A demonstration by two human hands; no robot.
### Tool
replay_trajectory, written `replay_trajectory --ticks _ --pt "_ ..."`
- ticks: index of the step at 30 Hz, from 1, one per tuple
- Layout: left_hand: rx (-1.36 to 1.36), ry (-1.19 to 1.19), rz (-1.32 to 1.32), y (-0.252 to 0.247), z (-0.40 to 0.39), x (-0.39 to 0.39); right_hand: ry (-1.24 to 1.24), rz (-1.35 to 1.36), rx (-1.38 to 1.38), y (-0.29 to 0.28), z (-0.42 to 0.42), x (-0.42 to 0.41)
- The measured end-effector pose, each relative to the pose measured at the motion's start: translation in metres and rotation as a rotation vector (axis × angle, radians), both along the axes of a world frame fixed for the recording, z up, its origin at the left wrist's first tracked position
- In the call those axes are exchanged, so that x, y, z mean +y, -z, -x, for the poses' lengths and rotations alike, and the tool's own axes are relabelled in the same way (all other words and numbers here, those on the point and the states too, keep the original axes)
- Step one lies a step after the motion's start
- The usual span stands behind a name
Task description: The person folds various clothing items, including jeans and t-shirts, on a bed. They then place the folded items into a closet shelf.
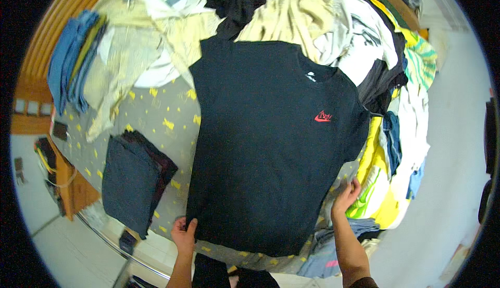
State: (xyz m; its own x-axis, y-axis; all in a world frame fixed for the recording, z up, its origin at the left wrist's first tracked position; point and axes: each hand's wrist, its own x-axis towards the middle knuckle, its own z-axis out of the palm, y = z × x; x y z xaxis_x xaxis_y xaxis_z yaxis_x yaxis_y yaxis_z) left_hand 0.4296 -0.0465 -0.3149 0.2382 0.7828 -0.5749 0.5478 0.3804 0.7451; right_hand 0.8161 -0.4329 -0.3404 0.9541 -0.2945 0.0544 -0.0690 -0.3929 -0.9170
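A black Nike T-shirt lies spread out before me, its collar toward the upper right and its hem near me. A red swoosh logo marks its chest. My left hand pinches the lower left corner of the hem between thumb and fingers. Off the shirt's right edge, my right hand is raised with its fingers apart, holding nothing. It is near the black sleeve and a yellow, white and green garment. The shirt's left sleeve area appears tucked or folded under; I cannot tell which.
A grey bedspread with yellow marks lies beneath. Folded dark garments rest at left, folded jeans farther up. Cream clothes heap along the far side, white ones at right. A metal rail runs lower left.
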Motion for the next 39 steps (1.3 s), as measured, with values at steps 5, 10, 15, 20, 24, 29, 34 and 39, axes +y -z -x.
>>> replay_trajectory --ticks 5,10,15,20,24,29,34,39 --pt "0.086 -0.219 0.185 -0.003 0.034 -0.018 -0.744 0.084 -0.031 -0.119 -0.092 0.271" --pt "-0.117 -0.730 0.577 -0.008 0.055 -0.063 -1.085 0.681 -0.313 -0.105 -0.194 0.469" --pt "-0.241 -0.774 0.558 -0.005 0.061 -0.069 -1.178 1.380 0.139 -0.104 -0.200 0.520" --pt "-0.353 -0.835 0.497 -0.042 0.043 -0.055 -1.134 0.705 0.299 -0.127 -0.207 0.478" --pt "-0.303 -0.637 0.562 -0.051 0.074 -0.078 -1.024 0.407 0.358 -0.191 -0.208 0.406" --pt "-0.383 -0.660 0.792 -0.090 0.073 -0.094 -0.686 0.188 0.461 -0.256 -0.206 0.305" --pt "-0.296 -0.580 0.850 -0.109 0.078 -0.118 -0.602 -0.358 0.485 -0.285 -0.222 0.220" --pt "-0.146 -0.756 0.711 -0.109 0.055 -0.083 -0.620 -0.293 0.422 -0.275 -0.216 0.257"
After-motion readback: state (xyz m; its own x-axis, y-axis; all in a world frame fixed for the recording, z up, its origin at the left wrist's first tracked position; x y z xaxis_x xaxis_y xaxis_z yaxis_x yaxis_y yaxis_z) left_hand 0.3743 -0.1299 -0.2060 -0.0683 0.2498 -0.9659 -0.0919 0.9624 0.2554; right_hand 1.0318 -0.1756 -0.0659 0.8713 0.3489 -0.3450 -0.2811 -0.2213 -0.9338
